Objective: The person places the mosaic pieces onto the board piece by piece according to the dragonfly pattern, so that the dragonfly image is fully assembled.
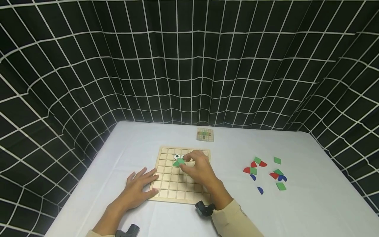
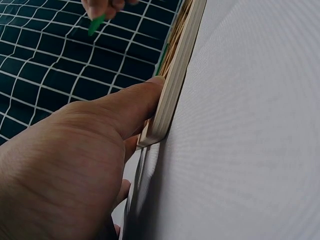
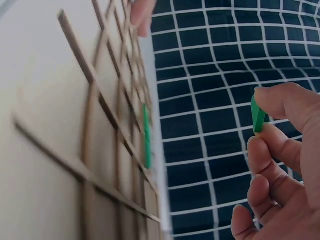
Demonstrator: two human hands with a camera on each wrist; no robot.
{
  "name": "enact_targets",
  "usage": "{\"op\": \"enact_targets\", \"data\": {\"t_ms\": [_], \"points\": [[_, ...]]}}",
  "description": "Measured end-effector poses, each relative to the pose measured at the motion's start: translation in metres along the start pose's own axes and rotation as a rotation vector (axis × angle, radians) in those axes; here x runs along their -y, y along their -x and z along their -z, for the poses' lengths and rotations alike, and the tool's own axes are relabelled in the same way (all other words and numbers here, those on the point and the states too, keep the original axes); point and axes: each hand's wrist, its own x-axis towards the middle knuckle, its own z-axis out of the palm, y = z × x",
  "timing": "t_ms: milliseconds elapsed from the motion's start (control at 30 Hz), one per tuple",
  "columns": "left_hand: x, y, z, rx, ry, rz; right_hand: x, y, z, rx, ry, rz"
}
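A wooden grid board (image 1: 177, 186) lies on the white table. My right hand (image 1: 199, 168) is over its upper part, pinching a green tile (image 3: 257, 116) between thumb and fingertip, held off the board in the right wrist view. A second green piece (image 1: 175, 164) lies in the grid beneath it. Just above that sits a white round eye piece (image 1: 177, 156); another one beside it is partly hidden by my fingers. With fingers spread, my left hand (image 1: 137, 188) rests at the board's left edge, the thumb touching the rim in the left wrist view.
A small pattern card (image 1: 205, 135) showing a figure on a grid lies behind the board. To the right are scattered loose pieces: green tiles (image 1: 281, 186), red pieces (image 1: 247, 170) and blue half-rounds (image 1: 260, 190). Black cloth with white grid lines (image 1: 189, 65) surrounds the table.
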Motion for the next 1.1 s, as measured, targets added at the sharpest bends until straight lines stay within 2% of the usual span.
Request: {"op": "enact_targets", "data": {"t_ms": [233,400,700,1100], "points": [[0.000,-0.001,-0.001,0.020,-0.009,0.015,-0.006,0.001,-0.022,0.082,-0.024,-0.114],[0.001,0.000,-0.001,0.026,-0.015,0.021,-0.012,0.002,-0.034,0.129,0.030,-0.169],[0.001,-0.001,0.000,0.026,-0.019,0.023,-0.015,0.002,-0.041,0.201,0.160,-0.174],[0.000,-0.001,0.000,0.017,-0.019,0.013,-0.017,0.004,-0.043,0.202,0.193,-0.150]]}}
